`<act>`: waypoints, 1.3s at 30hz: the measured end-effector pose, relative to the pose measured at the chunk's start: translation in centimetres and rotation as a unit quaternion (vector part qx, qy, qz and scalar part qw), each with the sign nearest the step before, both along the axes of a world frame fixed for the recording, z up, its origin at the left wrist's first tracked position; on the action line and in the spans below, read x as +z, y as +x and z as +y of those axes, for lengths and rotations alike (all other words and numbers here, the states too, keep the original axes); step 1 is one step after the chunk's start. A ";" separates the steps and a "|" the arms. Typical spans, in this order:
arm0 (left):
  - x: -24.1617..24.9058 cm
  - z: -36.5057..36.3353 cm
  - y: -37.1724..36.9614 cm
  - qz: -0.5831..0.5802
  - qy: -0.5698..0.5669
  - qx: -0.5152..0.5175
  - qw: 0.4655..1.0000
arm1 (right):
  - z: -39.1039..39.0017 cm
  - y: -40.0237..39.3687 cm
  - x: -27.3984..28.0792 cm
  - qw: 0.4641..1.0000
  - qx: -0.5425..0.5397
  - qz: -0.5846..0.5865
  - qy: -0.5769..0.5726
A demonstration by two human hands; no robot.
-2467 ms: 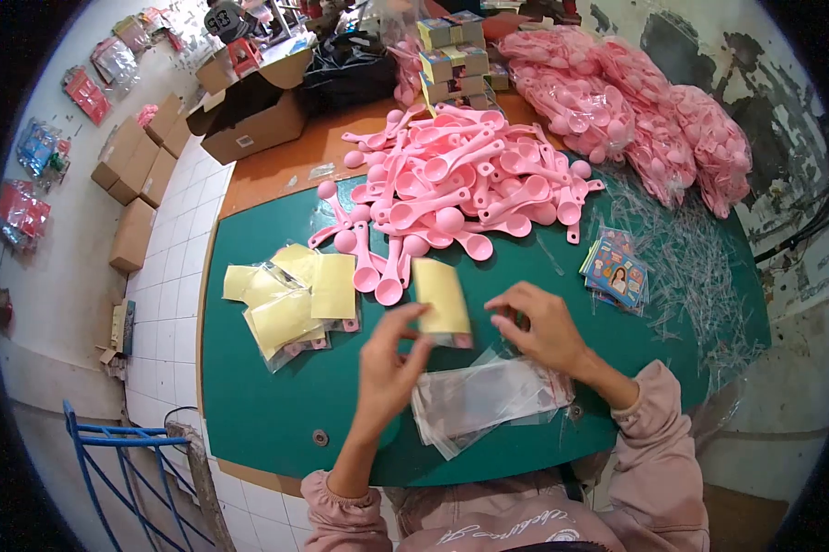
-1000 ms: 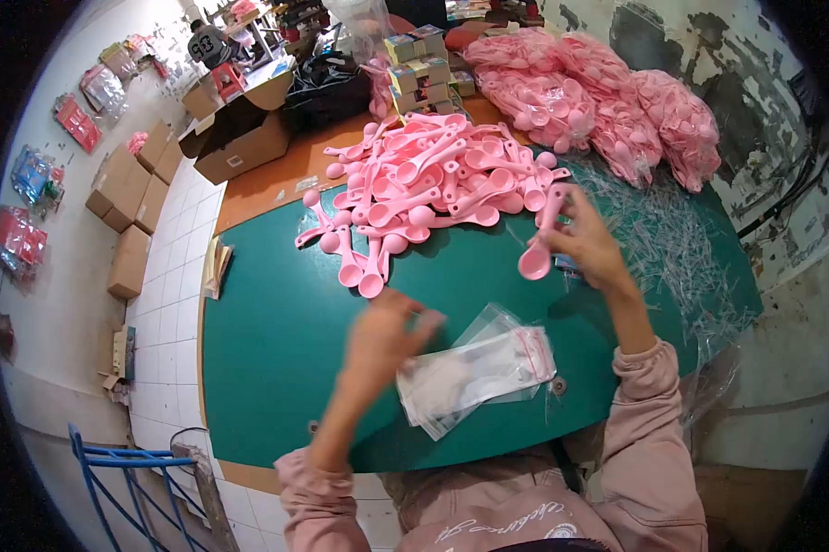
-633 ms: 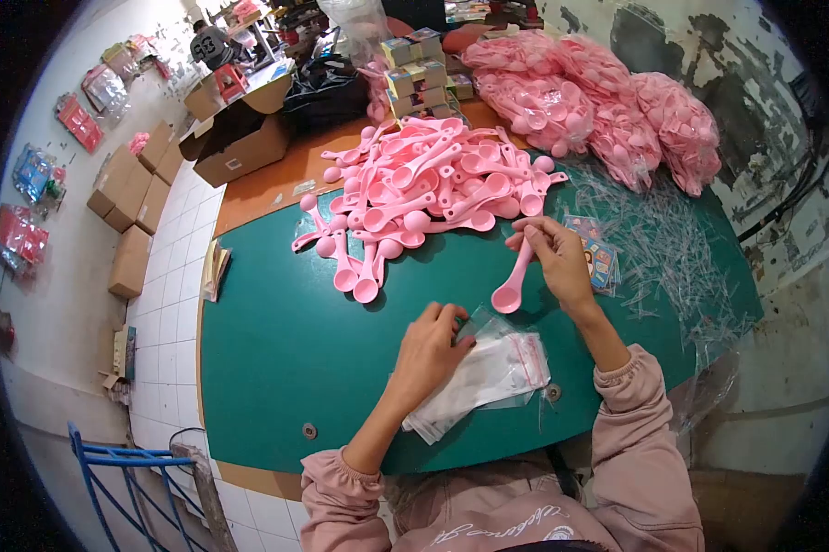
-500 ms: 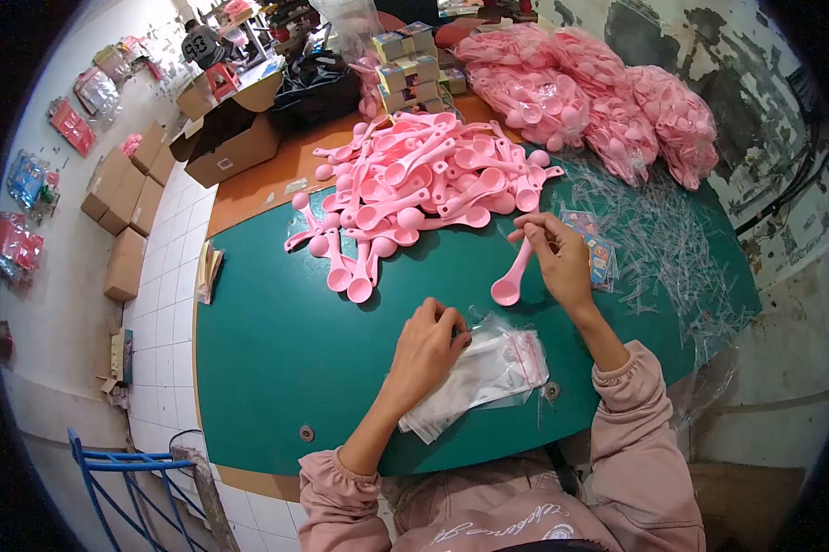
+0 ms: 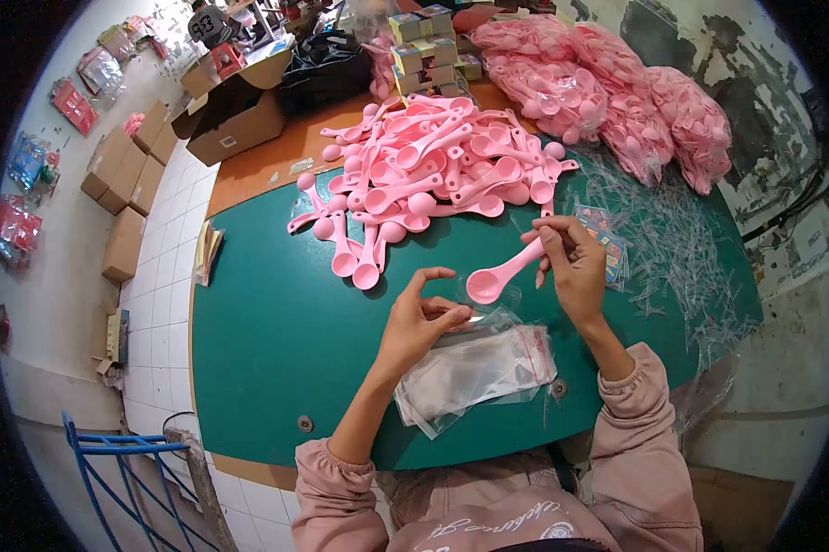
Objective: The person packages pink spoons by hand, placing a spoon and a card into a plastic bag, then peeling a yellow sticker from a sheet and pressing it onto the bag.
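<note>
In my right hand (image 5: 572, 267), a pink measuring spoon (image 5: 486, 286) is pinched by its handle, with its bowl pointing left. My left hand (image 5: 416, 317) has its index finger raised, while thumb and other fingers close on the edge of a clear plastic bag (image 5: 499, 317). The spoon's bowl is just above that bag, close to my left fingertips. Under it lies a stack of clear plastic bags (image 5: 460, 373) on the green table top (image 5: 276, 340). A large heap of pink measuring spoons (image 5: 433, 166) rises beyond my hands.
Bulging bags of pink spoons (image 5: 626, 101) fill the far right. Clear plastic strips (image 5: 672, 239) and printed cards (image 5: 612, 253) lie on the right side. Stacked card bundles (image 5: 425, 55), a black bag (image 5: 327, 74) and an open carton (image 5: 235, 129) stand at the back.
My right hand has brought the spoon left and tilted it toward my left hand. My left index finger has lifted, and the bag's edge is raised. The view has shifted slightly.
</note>
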State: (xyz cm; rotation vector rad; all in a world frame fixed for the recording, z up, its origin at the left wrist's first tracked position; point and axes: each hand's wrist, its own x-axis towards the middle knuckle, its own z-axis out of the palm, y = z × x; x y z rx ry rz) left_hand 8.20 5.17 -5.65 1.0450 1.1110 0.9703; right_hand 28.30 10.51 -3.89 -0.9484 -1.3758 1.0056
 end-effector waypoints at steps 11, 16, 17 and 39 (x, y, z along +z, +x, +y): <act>-0.2 0.2 -0.5 0.008 -0.001 -0.023 1.000 | -0.9 -0.6 0.1 0.999 -0.004 -0.028 0.029; -0.4 0.1 -0.1 0.008 0.006 -0.032 0.999 | -1.3 -1.1 0.1 0.997 0.039 -0.067 -0.010; -0.7 0.1 -0.1 0.008 0.007 -0.032 0.999 | -1.3 -1.3 0.3 0.995 0.068 -0.063 -0.028; 1.3 0.0 -0.3 -0.068 0.004 -0.046 0.997 | -0.5 0.4 0.9 0.909 0.289 -0.261 0.150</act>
